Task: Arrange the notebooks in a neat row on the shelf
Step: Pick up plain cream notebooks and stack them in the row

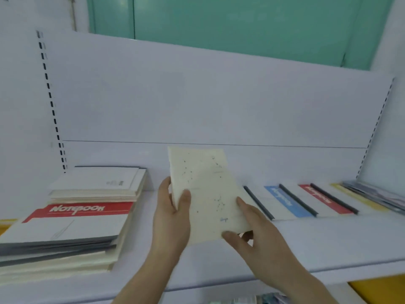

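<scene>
Both hands on one cream notebook (pixel 206 194), held just above the white shelf (pixel 285 242), mid-shelf, tilted with its top edge leaning back toward the rear panel (pixel 197 95). Cover is plain off-white, scattered small dark dots and faint line marks like constellation sketches, small blue scribble near the lower edge; thin, soft-looking, corners slightly worn. Left hand (pixel 173 218) grips the left edge: thumb on the front cover, fingers curled round behind. Right hand (pixel 258 233) holds the lower right corner: thumb under the bottom edge, index finger laid along the right side of the cover. Left of the hands, a flat stack of notebooks (pixel 65 238) sits on the shelf, top one white with a red "Notebook" band; a second, smaller stack (pixel 98 185) lies behind it, top cover white with a small barcode. Right of the hands, a row of notebooks (pixel 306 202) lies overlapped along the shelf, dark spines showing, one blue band, one red band, then a yellow edge and grey covers at the far right. Frame slightly blurred; cover print not readable.
</scene>
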A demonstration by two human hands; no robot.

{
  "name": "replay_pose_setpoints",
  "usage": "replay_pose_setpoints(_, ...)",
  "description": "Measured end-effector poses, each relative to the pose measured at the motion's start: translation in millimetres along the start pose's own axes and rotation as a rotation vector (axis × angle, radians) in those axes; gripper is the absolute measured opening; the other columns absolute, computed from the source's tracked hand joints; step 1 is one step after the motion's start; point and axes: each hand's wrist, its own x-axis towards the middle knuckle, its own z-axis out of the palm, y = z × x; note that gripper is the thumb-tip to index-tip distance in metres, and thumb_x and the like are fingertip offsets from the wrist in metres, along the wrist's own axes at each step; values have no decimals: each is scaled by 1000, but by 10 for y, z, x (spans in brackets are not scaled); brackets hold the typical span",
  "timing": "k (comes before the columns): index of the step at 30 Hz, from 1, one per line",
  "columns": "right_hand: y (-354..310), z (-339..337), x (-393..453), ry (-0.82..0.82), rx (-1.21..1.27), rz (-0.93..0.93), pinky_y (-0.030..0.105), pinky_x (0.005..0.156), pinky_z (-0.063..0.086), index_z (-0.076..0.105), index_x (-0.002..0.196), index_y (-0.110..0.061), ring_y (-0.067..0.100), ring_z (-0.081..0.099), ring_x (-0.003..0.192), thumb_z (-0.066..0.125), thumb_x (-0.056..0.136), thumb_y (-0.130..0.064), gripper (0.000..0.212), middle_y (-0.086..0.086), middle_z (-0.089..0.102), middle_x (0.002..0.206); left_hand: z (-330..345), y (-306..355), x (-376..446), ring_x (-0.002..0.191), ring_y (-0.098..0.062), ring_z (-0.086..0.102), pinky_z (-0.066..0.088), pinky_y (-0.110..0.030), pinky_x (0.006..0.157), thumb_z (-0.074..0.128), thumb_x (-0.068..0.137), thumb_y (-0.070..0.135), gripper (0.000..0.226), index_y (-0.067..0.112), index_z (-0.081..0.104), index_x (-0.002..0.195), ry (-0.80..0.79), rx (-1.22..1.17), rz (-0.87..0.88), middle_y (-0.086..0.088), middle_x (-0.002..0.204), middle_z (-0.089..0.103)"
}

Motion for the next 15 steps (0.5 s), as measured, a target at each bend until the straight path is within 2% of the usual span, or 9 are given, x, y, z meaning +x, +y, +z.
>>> replay_pose_setpoints(2,228,-247,74,-37,-62,16,12,81,43,14,150,-40,-4,51,92,58,84,-60,81,-27,32,135,284,-56,40,93,-2,62,47,-24,64,50,101,30,32,39,45,132,-16,80,11,16,108,64)
replay_pose_setpoints(3,360,-355,124,-40,-102,14,13,87,42,15,150,-40,-5,49,100,57,84,-62,82,-27,33,137,441,-79,62,93,0,60,45,-22,63,49,101,30,32,40,45,132,-30,109,-2,19,107,62)
replay_pose_setpoints(5,624,-522,242,-33,-210,-10,16,102,35,17,151,-36,-3,39,120,53,85,-64,80,-23,34,144,735,-166,137,93,1,58,46,-23,65,46,102,27,33,39,46,132,-70,189,-30,21,106,60)
replay_pose_setpoints(6,754,-584,306,-33,-282,-34,17,105,31,18,152,-33,1,34,126,50,86,-66,80,-21,34,145,867,-214,185,92,1,57,47,-25,67,45,101,23,34,36,48,132,-90,244,-34,20,105,61)
replay_pose_setpoints(9,1096,-646,519,-36,-430,-132,20,106,29,25,152,-25,7,32,129,38,84,-72,83,-15,42,139,1150,-391,382,86,-4,57,45,-24,65,43,98,16,35,26,53,129,-129,464,-13,11,101,64)
replay_pose_setpoints(13,1444,-559,814,-45,-489,-198,24,110,25,29,150,-21,11,32,131,20,76,-80,95,-11,45,138,1305,-553,590,84,-15,54,39,-29,68,43,101,30,18,18,47,113,-164,828,40,6,96,59)
replay_pose_setpoints(15,1559,-491,926,-75,-514,-218,26,113,22,31,149,-20,13,30,133,12,73,-85,102,-10,46,139,1325,-604,641,88,-19,51,37,-30,70,40,101,37,21,18,44,110,-197,1036,71,1,92,58)
